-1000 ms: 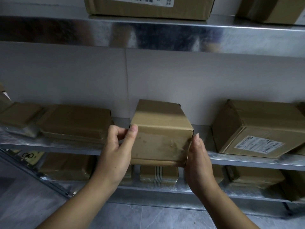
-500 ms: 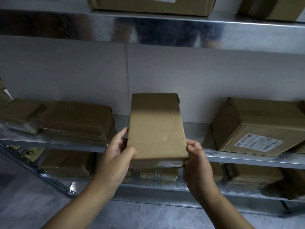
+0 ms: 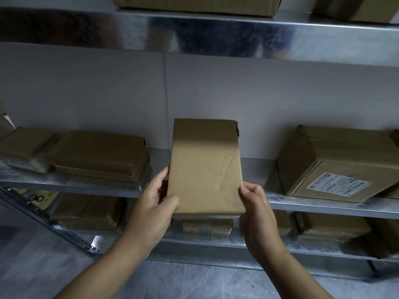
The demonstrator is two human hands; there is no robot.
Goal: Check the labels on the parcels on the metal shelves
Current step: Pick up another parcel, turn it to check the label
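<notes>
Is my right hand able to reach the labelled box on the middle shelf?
Probably not yet: the right hand grips the held parcel. Only bare shelf lies between it and the labelled box.

- I logged a pale wall (image 3: 86, 93), one vertical seam running down it.
- Grey veined floor tiles (image 3: 32, 266) lay below.
- Light was dim, shadowed at left.

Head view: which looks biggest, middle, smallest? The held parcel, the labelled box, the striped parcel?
1. Held parcel and labelled box: about alike; held one is nearer, so unsure.
2. Striped parcel: smallest, partly hidden.
</notes>
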